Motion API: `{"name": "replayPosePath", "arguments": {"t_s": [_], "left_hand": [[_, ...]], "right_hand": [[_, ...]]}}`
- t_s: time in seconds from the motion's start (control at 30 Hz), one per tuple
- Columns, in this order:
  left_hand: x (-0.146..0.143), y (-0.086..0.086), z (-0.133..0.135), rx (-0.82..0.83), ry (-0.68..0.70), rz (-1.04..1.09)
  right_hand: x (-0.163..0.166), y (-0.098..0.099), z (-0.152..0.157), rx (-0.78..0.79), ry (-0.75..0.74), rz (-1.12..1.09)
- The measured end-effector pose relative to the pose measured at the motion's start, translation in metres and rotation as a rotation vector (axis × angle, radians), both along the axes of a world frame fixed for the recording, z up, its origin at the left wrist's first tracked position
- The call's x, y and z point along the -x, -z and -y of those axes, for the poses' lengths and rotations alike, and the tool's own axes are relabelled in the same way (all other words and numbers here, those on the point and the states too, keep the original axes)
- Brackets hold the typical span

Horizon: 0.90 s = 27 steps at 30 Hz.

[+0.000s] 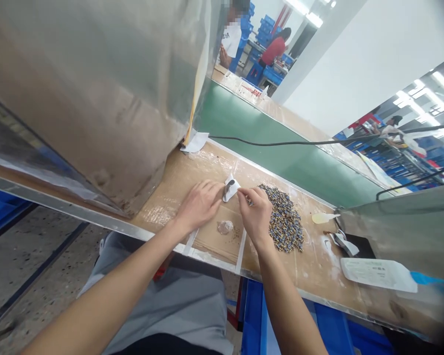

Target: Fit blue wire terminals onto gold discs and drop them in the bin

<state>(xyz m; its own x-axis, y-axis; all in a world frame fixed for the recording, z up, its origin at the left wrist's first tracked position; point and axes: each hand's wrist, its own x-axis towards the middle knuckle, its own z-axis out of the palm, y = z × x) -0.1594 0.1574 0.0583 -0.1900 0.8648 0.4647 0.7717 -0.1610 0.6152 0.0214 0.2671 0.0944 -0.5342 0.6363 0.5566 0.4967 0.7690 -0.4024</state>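
Observation:
My left hand (203,203) is closed above the workbench, its fingertips at the left edge of a small white sheet-like piece (229,194) with a dark patch on it. The fingers appear to grip that edge. My right hand (257,213) pinches thumb and forefinger together at the piece's right side; whatever lies in the pinch is too small to make out. A heap of tiny metallic and blue parts (286,224) spreads just right of my right hand. Between my wrists sits a small clear round cup or cap (225,227), with tiny specks beside it.
On the right lie a small bottle of yellowish liquid (322,217), a black pad (360,245) and a larger white bottle with a blue tip (379,274). A green panel (273,143) bounds the bench's back; a large plastic-wrapped panel (96,98) stands left. Several people work beyond.

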Motion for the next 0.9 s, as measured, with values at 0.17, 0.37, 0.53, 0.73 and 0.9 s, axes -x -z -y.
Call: {"name": "replayPosePath", "arguments": {"t_s": [0.17, 0.37, 0.53, 0.73, 0.9], "left_hand": [[-0.003, -0.003, 0.006, 0.013, -0.006, -0.024], [-0.005, -0.005, 0.005, 0.019, 0.007, -0.06], [-0.006, -0.008, 0.007, 0.02, 0.021, -0.088], [-0.003, -0.001, 0.008, 0.024, -0.017, -0.031], [-0.001, 0.005, 0.006, 0.02, -0.026, 0.028]], "right_hand": [[0.001, 0.007, 0.002, 0.008, 0.006, -0.008], [0.003, 0.014, -0.001, 0.035, 0.043, -0.082], [-0.001, 0.003, 0.009, 0.094, 0.051, -0.195], [-0.048, -0.026, 0.056, 0.145, -0.048, -0.131], [-0.076, -0.014, 0.094, 0.09, -0.101, 0.011]]}}
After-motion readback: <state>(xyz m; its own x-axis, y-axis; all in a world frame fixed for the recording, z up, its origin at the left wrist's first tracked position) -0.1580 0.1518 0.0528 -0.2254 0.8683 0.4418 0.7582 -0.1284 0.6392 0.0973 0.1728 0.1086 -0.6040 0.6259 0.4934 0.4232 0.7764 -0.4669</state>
